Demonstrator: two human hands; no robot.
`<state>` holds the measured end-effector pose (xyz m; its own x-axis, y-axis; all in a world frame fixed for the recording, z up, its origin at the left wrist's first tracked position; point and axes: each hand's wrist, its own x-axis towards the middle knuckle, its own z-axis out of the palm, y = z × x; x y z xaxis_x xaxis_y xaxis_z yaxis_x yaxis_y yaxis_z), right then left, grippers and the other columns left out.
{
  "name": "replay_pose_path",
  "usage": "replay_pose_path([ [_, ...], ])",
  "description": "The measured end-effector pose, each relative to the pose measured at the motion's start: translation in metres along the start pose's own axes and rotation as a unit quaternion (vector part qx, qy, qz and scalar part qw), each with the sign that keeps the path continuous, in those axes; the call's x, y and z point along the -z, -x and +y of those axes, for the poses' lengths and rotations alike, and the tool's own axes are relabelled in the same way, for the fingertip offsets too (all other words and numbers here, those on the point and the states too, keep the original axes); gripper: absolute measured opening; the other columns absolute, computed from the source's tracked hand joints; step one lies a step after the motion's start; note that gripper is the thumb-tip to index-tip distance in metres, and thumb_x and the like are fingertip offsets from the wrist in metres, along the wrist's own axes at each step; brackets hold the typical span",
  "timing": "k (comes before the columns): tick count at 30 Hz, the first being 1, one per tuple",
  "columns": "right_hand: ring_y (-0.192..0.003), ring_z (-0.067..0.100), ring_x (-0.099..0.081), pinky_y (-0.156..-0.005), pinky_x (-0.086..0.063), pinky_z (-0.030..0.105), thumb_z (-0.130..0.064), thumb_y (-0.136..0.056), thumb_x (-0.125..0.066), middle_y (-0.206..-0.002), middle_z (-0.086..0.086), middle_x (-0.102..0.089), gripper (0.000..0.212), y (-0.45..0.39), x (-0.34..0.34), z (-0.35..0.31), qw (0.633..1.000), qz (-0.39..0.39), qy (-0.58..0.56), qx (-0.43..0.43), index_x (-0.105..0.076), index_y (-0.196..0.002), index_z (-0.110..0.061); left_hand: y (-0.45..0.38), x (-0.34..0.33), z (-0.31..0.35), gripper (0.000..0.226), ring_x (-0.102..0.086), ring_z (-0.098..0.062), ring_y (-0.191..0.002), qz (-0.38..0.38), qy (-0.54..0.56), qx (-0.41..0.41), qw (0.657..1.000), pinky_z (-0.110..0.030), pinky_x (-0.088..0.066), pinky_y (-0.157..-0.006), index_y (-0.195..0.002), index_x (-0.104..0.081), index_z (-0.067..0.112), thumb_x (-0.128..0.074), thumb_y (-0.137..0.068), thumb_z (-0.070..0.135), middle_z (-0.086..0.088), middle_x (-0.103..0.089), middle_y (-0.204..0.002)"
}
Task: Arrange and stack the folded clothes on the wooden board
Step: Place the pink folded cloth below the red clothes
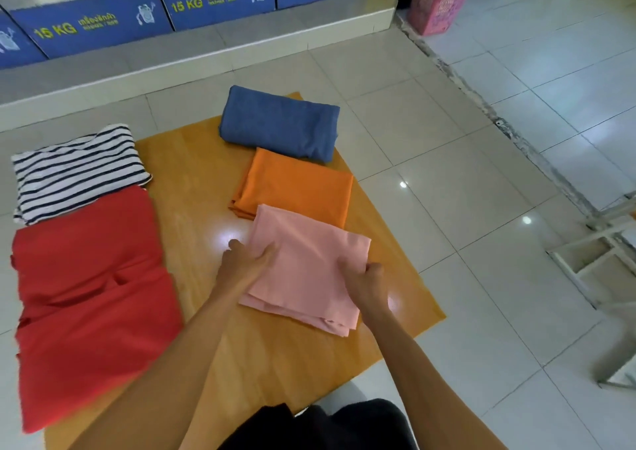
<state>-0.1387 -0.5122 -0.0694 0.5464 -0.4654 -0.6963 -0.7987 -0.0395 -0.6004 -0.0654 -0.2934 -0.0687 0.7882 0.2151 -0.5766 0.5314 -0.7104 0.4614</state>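
A wooden board (192, 188) lies on the tiled floor. On its right side sit a folded blue cloth (278, 122) at the far end, a folded orange cloth (299, 184) below it, and a folded pink cloth (306, 270) nearest me, overlapping the orange one's near edge. My left hand (246, 260) grips the pink cloth's left edge. My right hand (364, 279) pinches its right side. A folded striped shirt (75, 170) and a large folded red garment (93, 298) lie at the board's left edge, partly on the floor.
Blue washing-machine panels marked 15 KG and 20 KG stand on a raised step (206, 50) at the back. A pink laundry basket (440, 2) is at the far right. A white metal frame (602, 243) stands on the right floor. Dark clothing (320, 425) is at the bottom.
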Motion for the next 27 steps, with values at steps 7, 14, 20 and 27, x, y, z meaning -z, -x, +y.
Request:
replay_pose_path([
  [7, -0.102, 0.026, -0.065, -0.082, -0.056, 0.041, -0.054, -0.07, -0.082, -0.116, 0.004, -0.068, 0.077, -0.003, 0.005, -0.001, 0.992, -0.126, 0.018, 0.023, -0.057, -0.128, -0.011, 0.02, -0.004, -0.047, 0.033, -0.072, -0.031, -0.092, -0.091, 0.233, 0.008, 0.968, -0.044, -0.058, -0.081, -0.094, -0.072, 0.009, -0.069, -0.086, 0.041, -0.013, -0.076, -0.099],
  [14, -0.106, 0.021, -0.07, -0.092, -0.058, 0.049, -0.049, -0.068, -0.088, -0.116, -0.005, -0.074, 0.065, 0.03, -0.013, 0.002, 0.962, -0.253, -0.029, 0.103, -0.062, -0.125, -0.032, 0.081, 0.022, -0.087, 0.024, -0.072, -0.017, -0.074, -0.002, 0.378, 0.031, 0.925, -0.027, -0.056, -0.06, -0.093, -0.071, 0.014, -0.064, -0.092, 0.036, -0.002, -0.076, -0.086],
  [20, -0.102, 0.023, -0.074, -0.087, -0.061, 0.047, -0.028, -0.076, -0.087, -0.114, 0.002, -0.076, 0.057, 0.087, -0.06, 0.014, 0.928, -0.351, -0.023, 0.124, -0.062, -0.127, -0.021, 0.143, 0.058, -0.162, 0.032, -0.067, -0.016, -0.076, 0.109, 0.388, 0.052, 0.914, -0.029, -0.052, -0.061, -0.086, -0.069, 0.015, -0.06, -0.092, 0.045, 0.002, -0.072, -0.087],
  [27, -0.099, 0.023, -0.075, -0.083, -0.062, 0.043, -0.025, -0.075, -0.087, -0.111, 0.001, -0.077, 0.055, 0.153, -0.133, 0.065, 0.91, -0.398, 0.036, 0.112, -0.063, -0.124, -0.021, 0.206, 0.072, -0.271, 0.04, -0.063, -0.017, -0.086, 0.18, 0.378, 0.103, 0.902, -0.031, -0.049, -0.066, -0.107, -0.062, 0.019, -0.05, -0.094, 0.055, 0.003, -0.066, -0.097],
])
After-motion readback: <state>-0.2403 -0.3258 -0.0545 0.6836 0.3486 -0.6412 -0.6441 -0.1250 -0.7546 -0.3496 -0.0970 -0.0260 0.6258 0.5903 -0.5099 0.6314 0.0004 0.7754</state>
